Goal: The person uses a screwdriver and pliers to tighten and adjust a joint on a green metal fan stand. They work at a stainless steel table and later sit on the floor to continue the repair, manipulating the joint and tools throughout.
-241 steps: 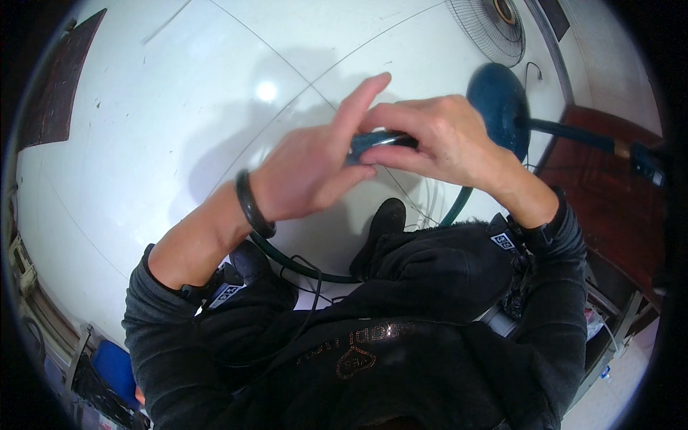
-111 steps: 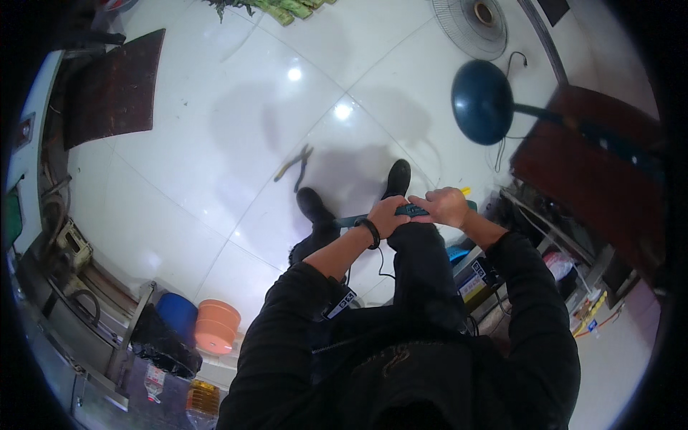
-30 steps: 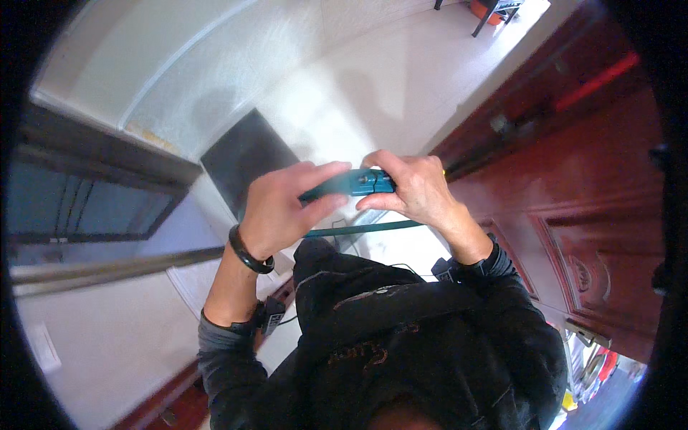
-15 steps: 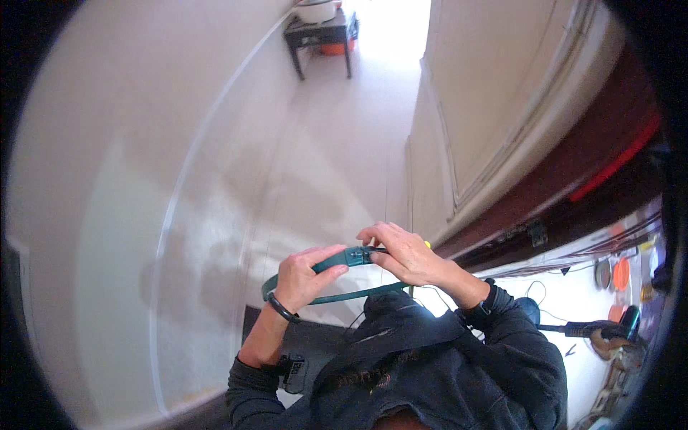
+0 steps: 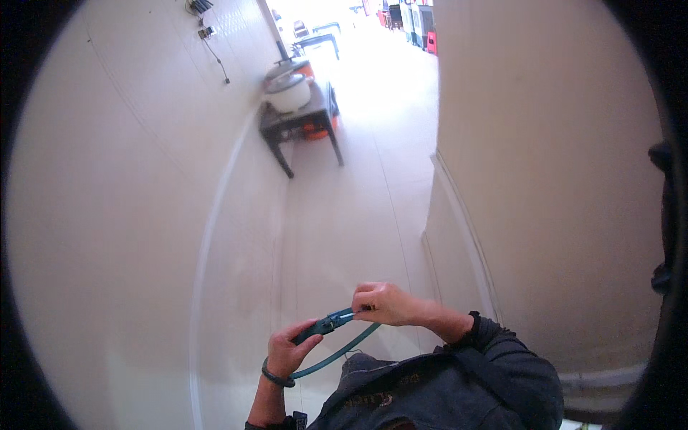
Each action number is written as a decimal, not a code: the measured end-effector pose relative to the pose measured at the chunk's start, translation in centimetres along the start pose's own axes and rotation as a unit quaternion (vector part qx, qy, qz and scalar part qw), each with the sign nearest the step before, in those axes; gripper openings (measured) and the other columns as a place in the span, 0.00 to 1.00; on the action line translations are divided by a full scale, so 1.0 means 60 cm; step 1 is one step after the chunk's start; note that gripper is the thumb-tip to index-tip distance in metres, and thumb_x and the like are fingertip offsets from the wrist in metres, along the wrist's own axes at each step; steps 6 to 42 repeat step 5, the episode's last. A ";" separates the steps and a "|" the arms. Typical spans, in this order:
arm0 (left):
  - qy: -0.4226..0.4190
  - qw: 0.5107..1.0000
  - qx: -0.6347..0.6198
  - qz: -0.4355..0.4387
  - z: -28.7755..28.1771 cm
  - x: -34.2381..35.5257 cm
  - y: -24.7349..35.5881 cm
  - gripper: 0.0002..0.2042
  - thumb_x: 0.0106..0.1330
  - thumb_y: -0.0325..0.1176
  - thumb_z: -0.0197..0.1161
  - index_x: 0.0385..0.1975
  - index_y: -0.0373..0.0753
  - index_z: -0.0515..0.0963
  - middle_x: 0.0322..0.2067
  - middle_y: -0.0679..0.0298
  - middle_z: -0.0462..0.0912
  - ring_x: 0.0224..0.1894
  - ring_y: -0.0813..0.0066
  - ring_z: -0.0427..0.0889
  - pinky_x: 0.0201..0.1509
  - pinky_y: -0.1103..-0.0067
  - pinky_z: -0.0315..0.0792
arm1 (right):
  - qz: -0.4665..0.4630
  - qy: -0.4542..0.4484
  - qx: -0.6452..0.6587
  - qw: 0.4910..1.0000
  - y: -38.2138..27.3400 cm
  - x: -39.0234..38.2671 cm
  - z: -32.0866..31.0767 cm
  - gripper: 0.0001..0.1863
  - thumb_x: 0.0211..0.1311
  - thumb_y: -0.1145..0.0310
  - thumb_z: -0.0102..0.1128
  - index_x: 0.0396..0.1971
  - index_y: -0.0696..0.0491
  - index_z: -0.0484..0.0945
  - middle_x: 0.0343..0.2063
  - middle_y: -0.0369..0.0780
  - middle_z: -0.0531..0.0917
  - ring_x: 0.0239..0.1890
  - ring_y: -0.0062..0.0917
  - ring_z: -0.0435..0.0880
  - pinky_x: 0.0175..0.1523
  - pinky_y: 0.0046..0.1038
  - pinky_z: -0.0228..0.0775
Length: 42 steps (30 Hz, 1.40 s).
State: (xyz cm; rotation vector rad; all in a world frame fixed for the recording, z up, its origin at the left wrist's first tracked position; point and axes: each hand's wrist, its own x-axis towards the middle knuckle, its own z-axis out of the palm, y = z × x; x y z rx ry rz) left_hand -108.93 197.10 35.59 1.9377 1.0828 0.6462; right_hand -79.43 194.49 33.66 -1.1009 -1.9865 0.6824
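A teal belt forms a loop in front of my chest. My left hand is closed round one end, just beside the buckle, with its thumb along the near edge. On the other side of the buckle, my right hand pinches the strap between bent fingers. A short length of strap shows between the buckle and the right fingertips. Whether the strap runs through the buckle is too small to tell. A dark band circles my left wrist.
Pale walls flank a narrow passage with a tiled floor. Ahead on the left, a dark table bears a lidded white pot. Orange items sit underneath. A red object stands in the bright room beyond.
My view has swung up along the passage, so both hands appear lower. The right fingers have curled tighter on the strap, slightly farther from the buckle. The dark red furniture has left view.
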 end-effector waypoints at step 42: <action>0.020 0.999 -0.003 -0.047 -0.019 0.276 -0.085 0.18 0.62 0.34 0.75 0.52 0.39 0.85 0.38 0.58 0.91 0.40 0.71 0.90 0.48 0.77 0.82 | 0.194 -0.098 -0.088 0.972 0.191 0.165 -0.150 0.06 0.71 0.66 0.61 0.45 0.47 0.82 0.44 0.44 0.85 0.38 0.29 0.88 0.41 0.30 0.81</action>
